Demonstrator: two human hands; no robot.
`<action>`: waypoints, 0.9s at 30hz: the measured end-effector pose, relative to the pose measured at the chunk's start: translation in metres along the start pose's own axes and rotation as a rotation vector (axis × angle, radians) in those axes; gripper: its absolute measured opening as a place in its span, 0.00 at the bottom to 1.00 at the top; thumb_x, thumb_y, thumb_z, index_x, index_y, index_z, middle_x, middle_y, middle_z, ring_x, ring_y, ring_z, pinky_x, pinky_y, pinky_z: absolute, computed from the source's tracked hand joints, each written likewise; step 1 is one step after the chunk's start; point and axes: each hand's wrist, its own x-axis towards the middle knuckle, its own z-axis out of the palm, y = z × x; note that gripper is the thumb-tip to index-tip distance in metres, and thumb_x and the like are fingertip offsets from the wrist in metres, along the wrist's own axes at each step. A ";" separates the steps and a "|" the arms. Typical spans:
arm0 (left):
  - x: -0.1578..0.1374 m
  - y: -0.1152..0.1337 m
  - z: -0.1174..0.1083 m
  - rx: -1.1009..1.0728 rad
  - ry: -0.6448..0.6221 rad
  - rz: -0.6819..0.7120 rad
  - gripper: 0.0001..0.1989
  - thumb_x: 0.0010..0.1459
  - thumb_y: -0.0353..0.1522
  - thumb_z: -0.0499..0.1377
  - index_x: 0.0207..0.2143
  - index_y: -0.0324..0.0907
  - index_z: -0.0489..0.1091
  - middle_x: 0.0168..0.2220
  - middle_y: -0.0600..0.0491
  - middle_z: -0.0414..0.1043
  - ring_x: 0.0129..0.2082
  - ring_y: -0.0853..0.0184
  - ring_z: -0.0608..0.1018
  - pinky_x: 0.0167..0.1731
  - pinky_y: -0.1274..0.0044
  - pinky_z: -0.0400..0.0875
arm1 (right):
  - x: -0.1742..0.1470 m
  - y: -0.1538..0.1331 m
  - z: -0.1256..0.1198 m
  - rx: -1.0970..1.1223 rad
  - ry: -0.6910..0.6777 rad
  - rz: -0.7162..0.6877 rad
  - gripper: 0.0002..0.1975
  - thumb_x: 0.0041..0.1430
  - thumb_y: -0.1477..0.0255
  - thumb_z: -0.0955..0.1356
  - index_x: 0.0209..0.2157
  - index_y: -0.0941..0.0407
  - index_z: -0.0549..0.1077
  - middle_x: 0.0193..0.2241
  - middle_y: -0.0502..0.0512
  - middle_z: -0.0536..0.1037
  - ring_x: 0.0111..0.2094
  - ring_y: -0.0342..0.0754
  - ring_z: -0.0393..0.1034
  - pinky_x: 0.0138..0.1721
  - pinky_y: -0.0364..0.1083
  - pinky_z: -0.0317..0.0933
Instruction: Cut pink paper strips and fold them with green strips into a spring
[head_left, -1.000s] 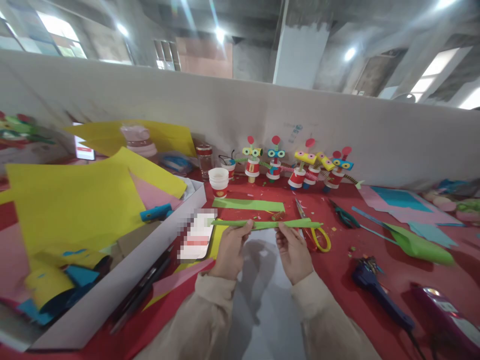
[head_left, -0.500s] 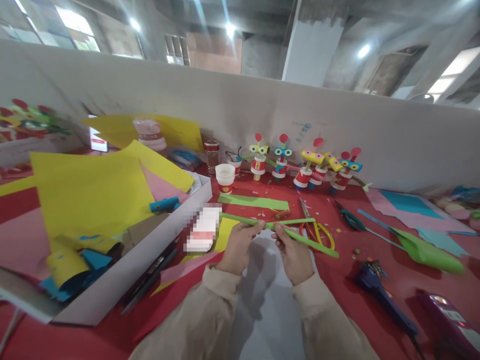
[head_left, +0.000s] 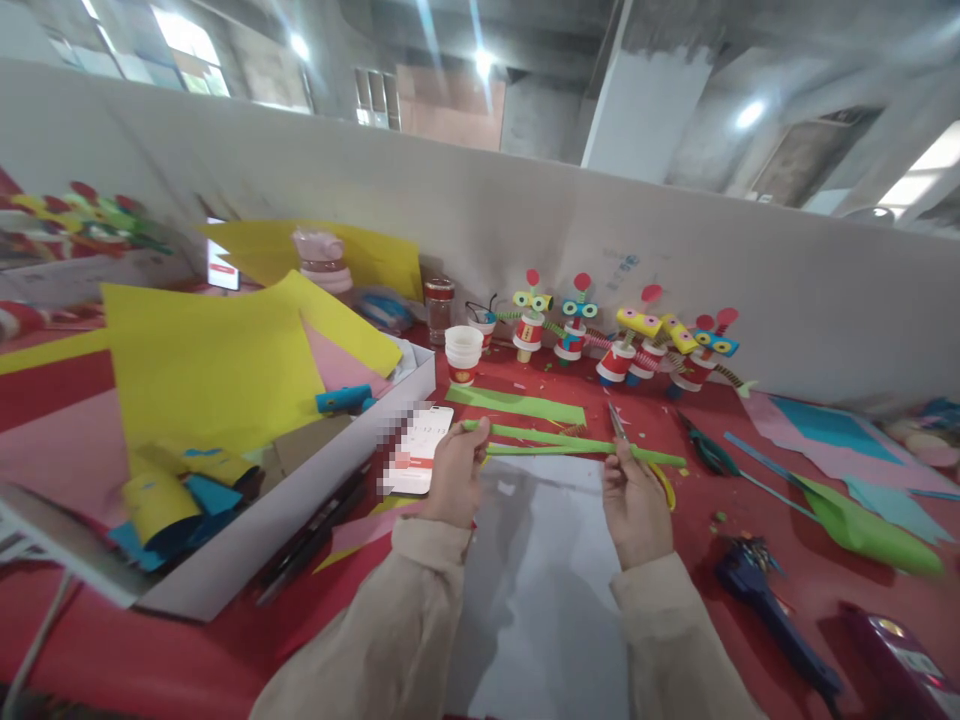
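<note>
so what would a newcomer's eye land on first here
Probably the row of goggle-eyed cup figures by the back wall. Next, the big yellow sheet at left, and, in the centre, the green strips between the left hand and right hand.

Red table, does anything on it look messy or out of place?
Mildly: loose scraps litter the red table near the scissors and cup figures, looking untidy. One figure's yellow head slants more steeply than its neighbours'. I see no tear in the green strips held by the left hand and right hand.
</note>
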 end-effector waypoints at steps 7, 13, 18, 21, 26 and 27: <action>0.007 0.000 -0.005 0.519 0.036 0.298 0.04 0.41 0.26 0.58 0.22 0.43 0.66 0.22 0.57 0.66 0.23 0.71 0.66 0.26 0.78 0.57 | 0.020 -0.005 -0.018 0.004 0.076 -0.079 0.12 0.39 0.73 0.76 0.26 0.59 0.71 0.23 0.44 0.73 0.21 0.33 0.67 0.19 0.31 0.61; 0.002 0.007 -0.012 1.354 0.015 0.573 0.10 0.45 0.24 0.53 0.24 0.45 0.70 0.32 0.50 0.72 0.33 0.60 0.69 0.28 0.73 0.57 | 0.035 0.004 -0.033 -0.185 0.107 -0.103 0.09 0.37 0.75 0.73 0.23 0.58 0.69 0.19 0.44 0.71 0.20 0.37 0.65 0.20 0.37 0.61; -0.004 0.002 -0.011 1.737 -0.028 0.694 0.12 0.49 0.24 0.51 0.31 0.42 0.73 0.35 0.44 0.72 0.41 0.53 0.67 0.35 0.67 0.59 | 0.042 -0.001 -0.038 -0.361 0.104 -0.174 0.08 0.36 0.73 0.69 0.22 0.56 0.66 0.20 0.45 0.70 0.24 0.42 0.68 0.27 0.42 0.63; -0.005 -0.003 -0.010 1.771 -0.105 0.785 0.15 0.51 0.23 0.50 0.38 0.41 0.73 0.42 0.45 0.70 0.46 0.52 0.65 0.40 0.66 0.59 | 0.045 -0.012 -0.044 -0.635 0.101 -0.259 0.09 0.36 0.76 0.68 0.26 0.55 0.67 0.23 0.47 0.70 0.28 0.46 0.68 0.31 0.45 0.62; -0.005 -0.018 -0.005 1.695 -0.429 0.807 0.15 0.55 0.23 0.50 0.40 0.43 0.71 0.45 0.46 0.71 0.49 0.54 0.66 0.45 0.66 0.57 | 0.050 -0.024 -0.061 -1.704 -0.037 -0.520 0.10 0.44 0.75 0.65 0.33 0.58 0.69 0.32 0.60 0.72 0.40 0.56 0.65 0.42 0.52 0.58; -0.006 -0.020 -0.004 1.699 -0.455 0.789 0.15 0.55 0.23 0.50 0.40 0.42 0.71 0.43 0.46 0.71 0.47 0.55 0.67 0.45 0.66 0.58 | 0.049 -0.024 -0.063 -1.806 -0.073 -0.524 0.10 0.46 0.74 0.64 0.34 0.59 0.69 0.32 0.61 0.72 0.40 0.56 0.65 0.42 0.52 0.58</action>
